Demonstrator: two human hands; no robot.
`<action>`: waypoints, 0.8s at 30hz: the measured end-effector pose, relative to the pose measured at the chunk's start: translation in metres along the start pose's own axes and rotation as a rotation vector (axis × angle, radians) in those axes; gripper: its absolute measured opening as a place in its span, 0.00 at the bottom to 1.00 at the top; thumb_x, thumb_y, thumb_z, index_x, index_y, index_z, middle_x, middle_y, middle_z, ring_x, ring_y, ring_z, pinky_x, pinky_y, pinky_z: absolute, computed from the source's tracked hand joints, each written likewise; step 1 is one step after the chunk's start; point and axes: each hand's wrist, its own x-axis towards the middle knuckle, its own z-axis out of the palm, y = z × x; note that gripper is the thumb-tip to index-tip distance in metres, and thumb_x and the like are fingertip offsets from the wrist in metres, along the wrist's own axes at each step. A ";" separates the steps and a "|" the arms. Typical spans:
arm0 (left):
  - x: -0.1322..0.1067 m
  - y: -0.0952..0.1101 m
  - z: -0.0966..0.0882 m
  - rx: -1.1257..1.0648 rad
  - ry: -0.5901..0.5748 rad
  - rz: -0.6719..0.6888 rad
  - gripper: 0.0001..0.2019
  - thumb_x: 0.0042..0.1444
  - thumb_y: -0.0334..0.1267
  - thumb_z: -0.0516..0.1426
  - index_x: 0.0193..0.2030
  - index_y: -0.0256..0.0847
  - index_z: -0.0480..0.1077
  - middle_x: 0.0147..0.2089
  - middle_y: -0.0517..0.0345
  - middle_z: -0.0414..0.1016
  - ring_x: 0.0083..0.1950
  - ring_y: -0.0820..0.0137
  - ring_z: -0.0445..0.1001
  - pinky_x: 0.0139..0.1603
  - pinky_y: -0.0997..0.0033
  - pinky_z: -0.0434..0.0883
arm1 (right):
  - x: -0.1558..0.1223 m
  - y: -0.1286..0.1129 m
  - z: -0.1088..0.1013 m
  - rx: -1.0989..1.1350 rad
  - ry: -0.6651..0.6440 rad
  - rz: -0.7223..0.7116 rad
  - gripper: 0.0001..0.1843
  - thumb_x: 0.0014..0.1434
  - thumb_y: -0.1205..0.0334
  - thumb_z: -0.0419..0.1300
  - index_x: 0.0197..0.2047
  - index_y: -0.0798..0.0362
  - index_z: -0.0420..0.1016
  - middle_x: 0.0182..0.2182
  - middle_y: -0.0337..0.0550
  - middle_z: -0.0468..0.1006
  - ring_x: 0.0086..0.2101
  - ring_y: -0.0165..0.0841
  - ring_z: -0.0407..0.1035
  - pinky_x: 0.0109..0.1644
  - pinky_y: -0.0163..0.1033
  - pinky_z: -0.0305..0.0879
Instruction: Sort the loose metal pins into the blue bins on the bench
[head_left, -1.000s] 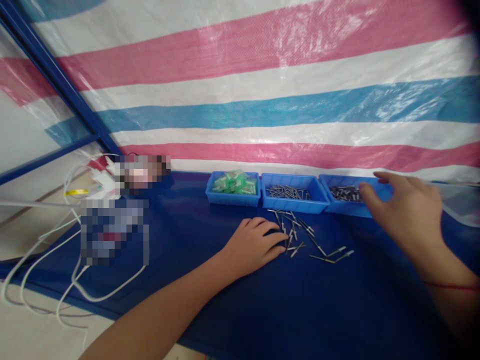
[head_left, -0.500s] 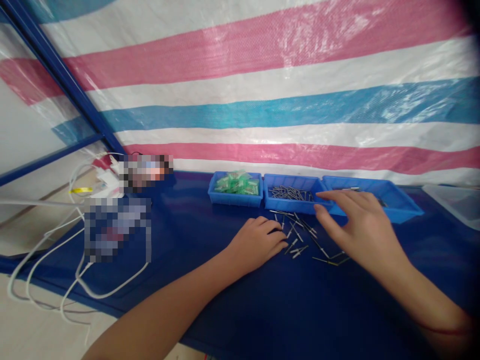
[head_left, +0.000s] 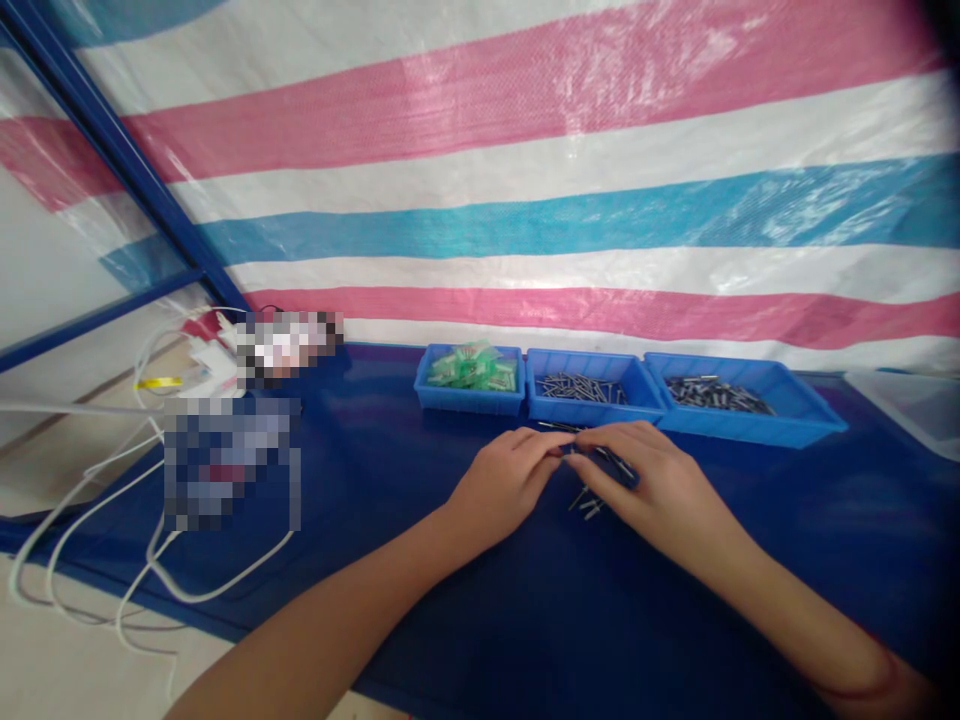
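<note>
Metal pins point(head_left: 589, 500) lie scattered on the blue cloth point(head_left: 525, 620), some hidden under fingers. The left hand point(head_left: 502, 485) and right hand point(head_left: 660, 490) meet above them with fingers curled. I cannot tell whether either pinches a pin. Trays of pins sit at twelve o'clock point(head_left: 592, 410) and two o'clock point(head_left: 750, 428). The work looks barely begun.

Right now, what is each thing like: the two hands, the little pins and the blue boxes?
left hand: palm down on the cloth, fingertips at the loose pins.
right hand: palm down over the loose pins, fingertips meeting the left hand's.
loose pins: scattered, partly covered.
left bin: holds green pieces.
middle bin: holds metal pins.
right bin: holds dark metal pins.
</note>
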 end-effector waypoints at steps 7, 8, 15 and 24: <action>-0.002 0.007 0.004 -0.475 0.138 -0.246 0.15 0.58 0.34 0.57 0.52 0.39 0.69 0.44 0.53 0.76 0.43 0.70 0.76 0.46 0.71 0.73 | -0.003 -0.009 0.002 0.280 -0.039 0.205 0.11 0.61 0.54 0.56 0.40 0.49 0.76 0.38 0.43 0.79 0.35 0.36 0.72 0.37 0.40 0.67; -0.002 0.006 0.005 -0.502 0.161 -0.271 0.15 0.57 0.34 0.57 0.51 0.39 0.69 0.44 0.53 0.76 0.43 0.70 0.76 0.45 0.71 0.73 | -0.003 -0.010 0.002 0.296 -0.034 0.224 0.11 0.61 0.54 0.55 0.39 0.49 0.76 0.37 0.42 0.79 0.34 0.36 0.72 0.36 0.40 0.67; -0.002 0.010 0.004 -0.574 0.220 -0.321 0.13 0.55 0.35 0.59 0.48 0.39 0.71 0.42 0.53 0.75 0.42 0.70 0.75 0.45 0.70 0.72 | -0.001 -0.007 0.001 0.336 -0.123 0.265 0.10 0.61 0.54 0.55 0.37 0.48 0.76 0.31 0.41 0.77 0.34 0.37 0.71 0.37 0.40 0.66; 0.001 0.009 0.004 -0.922 0.281 -0.403 0.16 0.51 0.35 0.62 0.47 0.38 0.68 0.42 0.55 0.75 0.40 0.72 0.75 0.43 0.72 0.70 | -0.004 -0.012 0.009 0.589 -0.160 0.343 0.13 0.62 0.51 0.53 0.36 0.51 0.70 0.29 0.39 0.70 0.29 0.30 0.63 0.32 0.36 0.61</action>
